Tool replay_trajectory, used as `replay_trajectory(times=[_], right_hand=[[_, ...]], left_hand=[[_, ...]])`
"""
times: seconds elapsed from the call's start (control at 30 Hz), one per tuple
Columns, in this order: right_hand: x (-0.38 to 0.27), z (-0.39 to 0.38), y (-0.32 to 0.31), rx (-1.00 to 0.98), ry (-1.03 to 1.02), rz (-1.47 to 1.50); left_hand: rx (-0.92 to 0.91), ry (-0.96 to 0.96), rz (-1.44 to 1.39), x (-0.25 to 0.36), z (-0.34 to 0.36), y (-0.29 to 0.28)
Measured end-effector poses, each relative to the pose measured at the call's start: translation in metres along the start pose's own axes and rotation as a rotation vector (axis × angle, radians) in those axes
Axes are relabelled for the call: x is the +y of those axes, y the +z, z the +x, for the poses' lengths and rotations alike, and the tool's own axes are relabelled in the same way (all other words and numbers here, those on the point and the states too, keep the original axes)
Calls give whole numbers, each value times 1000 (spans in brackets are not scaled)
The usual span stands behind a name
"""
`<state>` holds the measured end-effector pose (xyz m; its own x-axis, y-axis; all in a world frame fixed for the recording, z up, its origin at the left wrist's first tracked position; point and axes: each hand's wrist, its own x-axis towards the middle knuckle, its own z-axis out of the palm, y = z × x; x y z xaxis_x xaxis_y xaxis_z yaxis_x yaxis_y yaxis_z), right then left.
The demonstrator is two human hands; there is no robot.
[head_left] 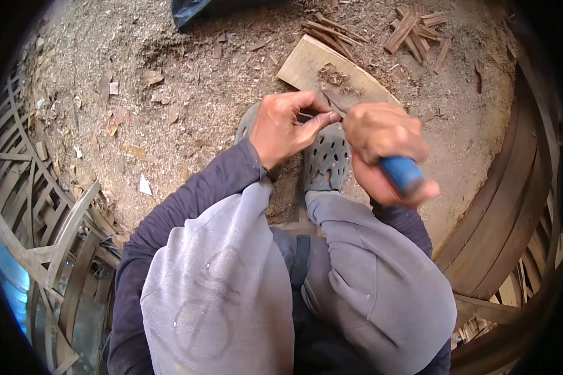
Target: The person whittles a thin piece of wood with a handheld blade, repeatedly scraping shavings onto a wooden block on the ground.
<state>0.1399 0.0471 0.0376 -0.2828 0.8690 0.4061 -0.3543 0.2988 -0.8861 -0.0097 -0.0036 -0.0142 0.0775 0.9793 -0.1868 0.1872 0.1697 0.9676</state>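
My right hand point(385, 134) is closed around the blue handle of a knife point(404, 172), its butt sticking out past the palm. The knife's grey pointed blade shows between my hands. My left hand point(289, 127) is closed, thumb and forefinger pinched together right beside the blade. Whatever thin piece they pinch is too small and covered to make out. Just beyond both hands a pale wooden board point(316, 62) lies on the ground, with a little heap of curled shavings point(333, 75) on it.
Small split wood sticks point(413, 31) lie in a pile at the far right, and more thin sticks point(329, 34) behind the board. Curved wooden slats stand at left point(37, 206) and right point(503, 250). A black plastic sheet point(200, 11) lies at the top. My perforated shoe point(327, 156) is below my hands.
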Motion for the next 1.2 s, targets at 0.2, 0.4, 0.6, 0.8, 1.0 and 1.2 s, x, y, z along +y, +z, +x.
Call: replay_trajectory(times=[0.2, 0.4, 0.6, 0.8, 1.0, 1.2], right_hand=[[20, -4, -3, -65, -7, -105], [22, 1, -1, -154, 9, -139], [39, -15, -5, -242, -106, -205], [31, -14, -8, -85, -89, -229], [-16, 2, -29, 132, -5, 106], [-26, 8, -14, 88, 55, 131]], left_hand=[[30, 32, 77, 1, 4, 1], [41, 24, 11, -1, 4, -2], [38, 54, 47, -3, 2, -4], [1, 11, -2, -6, -1, 0], [1, 55, 111, -2, 1, -2], [-28, 50, 125, 1, 2, 0]])
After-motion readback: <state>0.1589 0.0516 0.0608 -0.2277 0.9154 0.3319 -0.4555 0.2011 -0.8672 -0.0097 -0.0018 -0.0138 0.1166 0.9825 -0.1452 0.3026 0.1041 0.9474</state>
